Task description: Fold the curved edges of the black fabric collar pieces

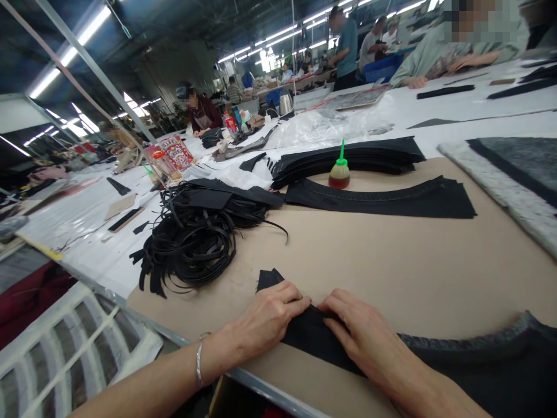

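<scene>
We record two bare hands, both at work on one long black fabric piece [324, 339], which lies on the brown sheet [331, 249] at the near edge of the table. The left hand [272, 310] has its fingers bunched together and clamped on the upper edge of the fabric; the right hand [365, 331], just beside it, pinches the same edge between thumb and fingers. One silver bracelet [199, 363], plain and rounded, circles the left wrist. The fabric is smooth and matt, with one curved border at right, greyish and ribbed. Beyond it we list one black panel [378, 203], flat, its upper edge concave and followed by a seam-like line; one stack of black pieces [348, 159], arched, too tightly layered for us to count; and one squat bottle [339, 177], translucent, holding reddish-brown liquid under one green pointed nozzle. To the left sits one heap of black strips [195, 247], narrow and coiled, number not determinable. At right lies one grey padded sheet [517, 168], speckled and fibrous. Farther back we enter one metal kettle [286, 105] and one crumpled run of clear plastic film [331, 125].
</scene>
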Demonstrator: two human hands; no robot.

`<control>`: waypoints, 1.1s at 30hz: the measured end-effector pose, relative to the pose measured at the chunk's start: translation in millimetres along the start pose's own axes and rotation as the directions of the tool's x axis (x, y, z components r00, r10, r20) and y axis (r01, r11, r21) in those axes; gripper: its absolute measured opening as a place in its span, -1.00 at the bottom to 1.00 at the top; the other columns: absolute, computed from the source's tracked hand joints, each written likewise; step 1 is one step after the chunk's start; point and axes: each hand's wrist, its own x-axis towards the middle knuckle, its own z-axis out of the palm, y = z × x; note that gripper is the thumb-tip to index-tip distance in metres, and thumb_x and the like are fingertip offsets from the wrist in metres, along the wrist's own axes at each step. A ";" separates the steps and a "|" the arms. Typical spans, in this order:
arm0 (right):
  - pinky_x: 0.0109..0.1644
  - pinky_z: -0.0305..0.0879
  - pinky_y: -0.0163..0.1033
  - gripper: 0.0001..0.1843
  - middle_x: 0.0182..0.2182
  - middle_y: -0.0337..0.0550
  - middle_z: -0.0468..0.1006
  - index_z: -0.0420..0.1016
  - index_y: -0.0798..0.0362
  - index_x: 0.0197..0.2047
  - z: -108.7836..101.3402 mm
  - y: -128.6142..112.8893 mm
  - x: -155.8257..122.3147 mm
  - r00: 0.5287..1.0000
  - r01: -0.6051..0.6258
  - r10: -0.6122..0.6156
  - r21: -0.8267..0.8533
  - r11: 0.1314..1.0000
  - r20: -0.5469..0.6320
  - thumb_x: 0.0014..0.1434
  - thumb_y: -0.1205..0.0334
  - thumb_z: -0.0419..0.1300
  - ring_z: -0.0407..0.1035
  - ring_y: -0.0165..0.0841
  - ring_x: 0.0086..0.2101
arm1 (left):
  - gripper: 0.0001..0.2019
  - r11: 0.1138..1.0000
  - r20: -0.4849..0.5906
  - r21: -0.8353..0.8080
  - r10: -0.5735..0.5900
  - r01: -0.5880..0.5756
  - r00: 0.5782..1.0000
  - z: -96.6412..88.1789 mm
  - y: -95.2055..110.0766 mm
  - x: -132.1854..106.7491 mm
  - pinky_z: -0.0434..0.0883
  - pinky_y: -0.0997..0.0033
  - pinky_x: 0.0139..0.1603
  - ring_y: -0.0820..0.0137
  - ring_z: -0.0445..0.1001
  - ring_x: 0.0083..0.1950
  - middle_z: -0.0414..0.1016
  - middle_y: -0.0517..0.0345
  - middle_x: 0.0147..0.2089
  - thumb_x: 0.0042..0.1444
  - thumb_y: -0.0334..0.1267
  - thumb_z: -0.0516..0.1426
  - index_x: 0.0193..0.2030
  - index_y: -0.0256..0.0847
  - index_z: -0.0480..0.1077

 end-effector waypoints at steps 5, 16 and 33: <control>-0.12 0.26 -0.18 -0.74 -0.27 -0.17 0.38 0.43 0.04 -0.19 -2.0 3.3 -4.9 0.998 0.046 -0.045 -0.005 0.999 0.038 0.23 0.51 -0.01 0.32 -0.31 -0.22 | -0.65 0.999 -0.035 -0.017 -0.045 0.044 0.998 0.4 6.6 -0.7 0.41 0.34 -0.10 0.32 0.35 -0.10 0.42 0.05 -0.14 0.33 -0.43 -0.12 0.11 -0.17 0.37; -0.07 0.28 -0.09 -0.77 -0.23 -0.12 0.34 0.37 0.05 -0.20 -8.4 8.9 -16.9 0.992 0.103 -0.103 0.002 0.995 0.074 0.31 0.44 -0.07 0.28 -0.27 -0.18 | -0.55 0.996 0.007 0.026 -0.084 0.083 0.996 -0.7 16.0 -4.5 0.39 0.24 0.02 0.27 0.31 -0.01 0.33 0.01 -0.02 0.22 -0.52 -0.07 0.18 -0.09 0.32; -0.14 0.34 -0.06 -0.67 -0.25 -0.08 0.35 0.37 0.13 -0.10 7.4 19.0 -22.4 0.946 0.306 -0.324 -0.286 0.908 -0.016 0.13 0.63 0.04 0.24 -0.23 -0.25 | -0.57 0.998 -0.037 0.052 -0.025 0.027 0.999 11.1 30.0 -7.3 0.38 0.23 0.15 0.26 0.35 0.08 0.40 -0.02 0.06 0.26 -0.47 -0.10 0.25 -0.27 0.24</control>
